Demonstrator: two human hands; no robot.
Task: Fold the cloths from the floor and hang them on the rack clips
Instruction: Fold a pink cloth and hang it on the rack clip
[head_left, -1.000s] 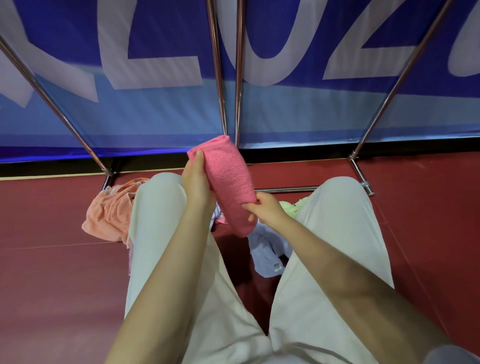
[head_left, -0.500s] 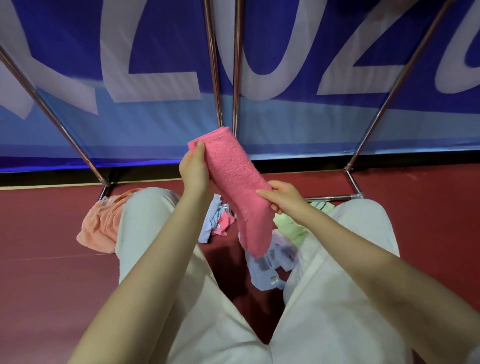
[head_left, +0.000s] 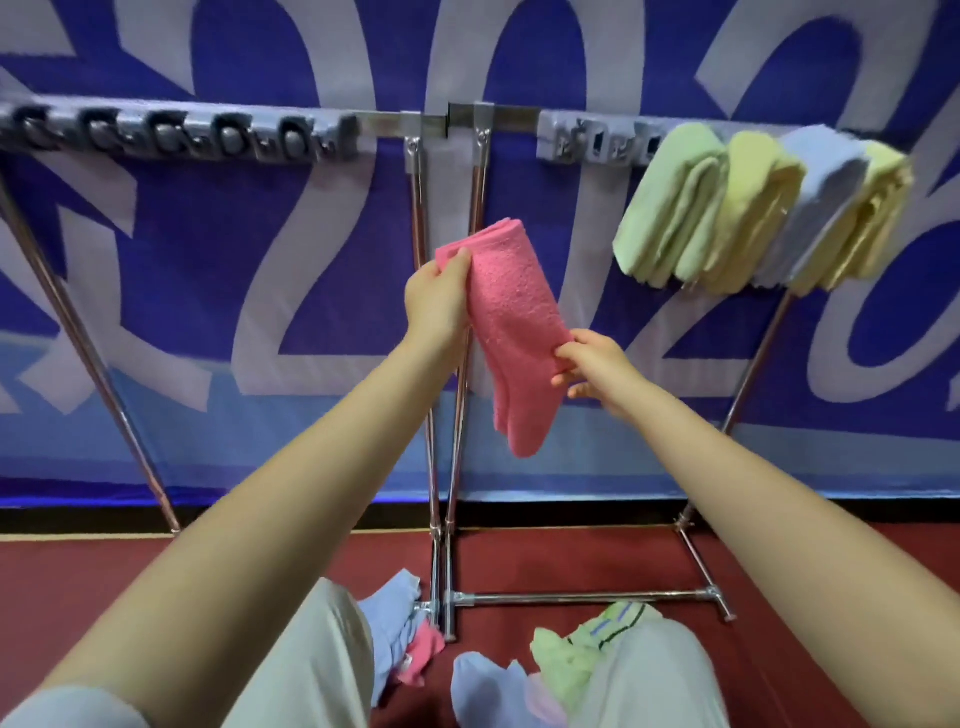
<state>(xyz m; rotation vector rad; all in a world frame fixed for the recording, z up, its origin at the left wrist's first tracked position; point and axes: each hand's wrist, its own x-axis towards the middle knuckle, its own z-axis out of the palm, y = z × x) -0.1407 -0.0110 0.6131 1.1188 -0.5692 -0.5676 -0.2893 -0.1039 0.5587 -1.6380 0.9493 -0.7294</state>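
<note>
Four folded cloths (head_left: 753, 213) already hang from the right clip bar (head_left: 592, 143), and the left clip bar (head_left: 171, 132) carries none. More cloths (head_left: 566, 660) lie unfolded on the floor (head_left: 156, 571) near the person's knees, so by the look of it most of the work remains. The pink cloth (head_left: 519, 332) is held up mid-air between the rack posts (head_left: 452, 364), folded into a long strip. Its long axis runs steeply, top end far-left, bottom end hanging lower right. The left hand (head_left: 439, 301) grips the top; the right hand (head_left: 592, 369) pinches its right edge with the fingers.
</note>
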